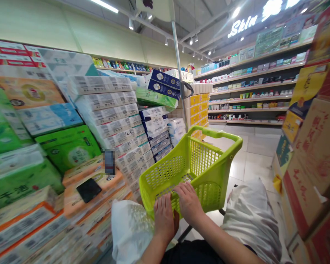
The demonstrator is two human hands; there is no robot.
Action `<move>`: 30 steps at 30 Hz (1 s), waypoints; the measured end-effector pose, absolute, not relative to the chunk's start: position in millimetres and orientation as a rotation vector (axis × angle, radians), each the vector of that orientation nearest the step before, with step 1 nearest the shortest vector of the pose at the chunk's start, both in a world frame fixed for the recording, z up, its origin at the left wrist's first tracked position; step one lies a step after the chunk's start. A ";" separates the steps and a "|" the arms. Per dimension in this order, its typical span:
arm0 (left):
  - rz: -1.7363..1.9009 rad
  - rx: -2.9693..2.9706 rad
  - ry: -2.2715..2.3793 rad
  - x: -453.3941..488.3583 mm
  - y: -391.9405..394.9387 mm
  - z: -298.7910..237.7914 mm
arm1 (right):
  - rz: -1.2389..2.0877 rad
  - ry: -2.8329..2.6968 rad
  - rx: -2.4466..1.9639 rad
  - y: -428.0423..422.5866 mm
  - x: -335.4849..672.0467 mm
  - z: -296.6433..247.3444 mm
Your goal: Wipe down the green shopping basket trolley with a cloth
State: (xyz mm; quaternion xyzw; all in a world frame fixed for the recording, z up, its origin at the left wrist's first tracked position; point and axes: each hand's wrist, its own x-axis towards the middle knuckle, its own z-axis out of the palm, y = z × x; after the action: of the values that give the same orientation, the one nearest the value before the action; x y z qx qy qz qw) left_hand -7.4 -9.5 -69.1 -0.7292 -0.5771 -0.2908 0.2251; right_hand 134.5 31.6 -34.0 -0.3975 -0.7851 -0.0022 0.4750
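A lime-green plastic shopping cart [211,194] with perforated walls stands right in front of me, its handle at the far end. Nothing shows inside its basket. Over the near rim curl the fingers of my left hand [163,216], which grips the edge. My right hand [188,200] is closed on the same rim, just to the right and almost touching the left. Both thumbs are mostly hidden. A flat black object [88,190] lies on orange tissue packs [99,205] to the left.
White crumpled material flanks me at left [130,231] and right [250,216]; bag or clothing, I cannot tell. Stacked tissue packs [118,121] rise on the left, cardboard boxes [316,146] on the right. Beyond are a metal pole [177,47], tiled floor [255,161] and product shelves [253,80].
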 end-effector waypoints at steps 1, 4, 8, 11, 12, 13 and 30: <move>-0.801 -2.011 -1.574 -7.7 -8.9 -70.4 | 0.004 -1.943 -0.948 30.1 131.8 -33.9; -0.826 -2.007 -1.579 -5.0 -8.3 -73.0 | -0.022 -1.941 -0.960 32.7 139.4 -32.4; -0.881 -1.999 -1.662 4.4 -9.4 -72.4 | -0.088 -1.838 -1.062 44.0 166.9 -28.7; -0.870 -2.045 -1.674 8.2 -9.8 -70.0 | -0.104 -1.793 -1.118 45.4 172.2 -27.4; -0.850 -2.065 -1.666 8.1 -9.5 -69.4 | -0.099 -1.795 -1.122 43.7 169.2 -27.7; -0.827 -2.084 -1.649 7.6 -9.0 -68.9 | -0.088 -1.809 -1.114 41.1 164.4 -28.3; -0.840 -2.081 -1.638 8.1 -2.1 -58.7 | -0.099 -1.772 -1.135 40.0 169.2 -29.2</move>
State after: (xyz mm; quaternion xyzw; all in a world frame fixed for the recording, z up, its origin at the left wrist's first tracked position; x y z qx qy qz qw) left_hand 8.1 -2.1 -58.7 -0.7367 -0.5798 -0.2974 0.1808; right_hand 169.2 40.0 -29.2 -0.4681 -0.7312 -0.0410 0.4946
